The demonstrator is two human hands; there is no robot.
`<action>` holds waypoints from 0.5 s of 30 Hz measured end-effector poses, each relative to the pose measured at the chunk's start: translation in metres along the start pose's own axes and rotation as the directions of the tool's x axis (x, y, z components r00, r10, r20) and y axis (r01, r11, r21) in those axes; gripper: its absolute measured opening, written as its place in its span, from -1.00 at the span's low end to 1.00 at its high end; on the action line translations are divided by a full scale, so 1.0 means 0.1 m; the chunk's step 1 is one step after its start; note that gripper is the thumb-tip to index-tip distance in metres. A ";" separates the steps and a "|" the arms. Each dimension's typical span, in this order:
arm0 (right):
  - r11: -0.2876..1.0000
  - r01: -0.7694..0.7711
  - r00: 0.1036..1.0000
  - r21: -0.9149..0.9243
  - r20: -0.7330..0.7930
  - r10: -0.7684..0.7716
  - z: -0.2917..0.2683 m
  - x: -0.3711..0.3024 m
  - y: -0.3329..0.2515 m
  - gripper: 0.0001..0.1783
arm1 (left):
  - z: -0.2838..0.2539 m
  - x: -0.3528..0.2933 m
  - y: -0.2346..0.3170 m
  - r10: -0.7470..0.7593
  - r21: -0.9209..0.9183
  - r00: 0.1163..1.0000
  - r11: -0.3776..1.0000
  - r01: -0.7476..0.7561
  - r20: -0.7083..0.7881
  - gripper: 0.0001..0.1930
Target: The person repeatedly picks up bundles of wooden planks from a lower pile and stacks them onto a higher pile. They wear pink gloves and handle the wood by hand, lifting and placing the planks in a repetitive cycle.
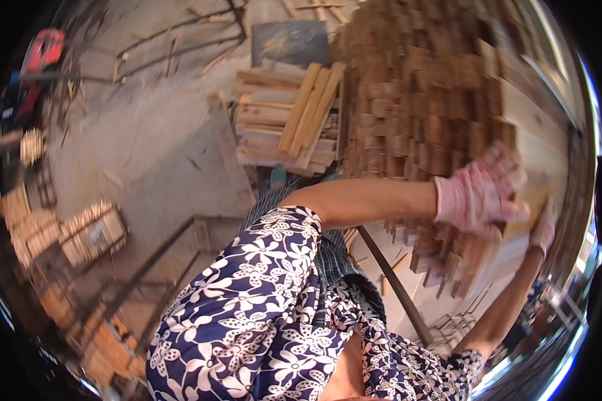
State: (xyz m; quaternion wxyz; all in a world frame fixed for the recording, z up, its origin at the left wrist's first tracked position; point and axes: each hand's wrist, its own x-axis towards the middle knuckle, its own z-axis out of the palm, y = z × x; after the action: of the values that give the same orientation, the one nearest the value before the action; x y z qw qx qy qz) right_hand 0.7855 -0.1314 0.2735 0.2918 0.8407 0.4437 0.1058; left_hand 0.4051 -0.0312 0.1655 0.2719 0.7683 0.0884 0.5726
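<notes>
My left hand (481, 194), in a pink-and-white knit glove, reaches across to the right over a large stack of wooden strips (415, 113). Its fingers are spread, and no object shows in its grasp. My right hand (545, 230), gloved too, is beside a yellowish piece of wood (532, 198) at the stack's right side. Its fingers look stretched out along that side, slightly blurred; whether they touch the wood is hard to tell. Between the hands lie pale board surfaces, partly covered by the left hand.
A smaller pile of light wooden slats (287, 117) stands left of the big stack, with a dark flat panel (291, 43) beyond it. Metal frame bars (398, 287) run close by my body. Bundled sticks (93, 234) stand at the left, and wood scraps litter the concrete floor (147, 127).
</notes>
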 end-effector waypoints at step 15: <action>0.500 -0.022 0.773 0.866 0.332 -0.541 1.72 -1.79 -6.40 -0.47 | -1.57 -4.42 -1.12 -0.886 0.359 -0.377 -0.271 0.893 0.269 -0.42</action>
State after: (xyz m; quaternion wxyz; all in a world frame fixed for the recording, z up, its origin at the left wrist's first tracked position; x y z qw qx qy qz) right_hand 0.3183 -0.0655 -0.2245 -0.0123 0.7829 0.4585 -0.4204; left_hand 0.1337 -0.0852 -0.2298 0.6343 0.4880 0.5950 -0.0735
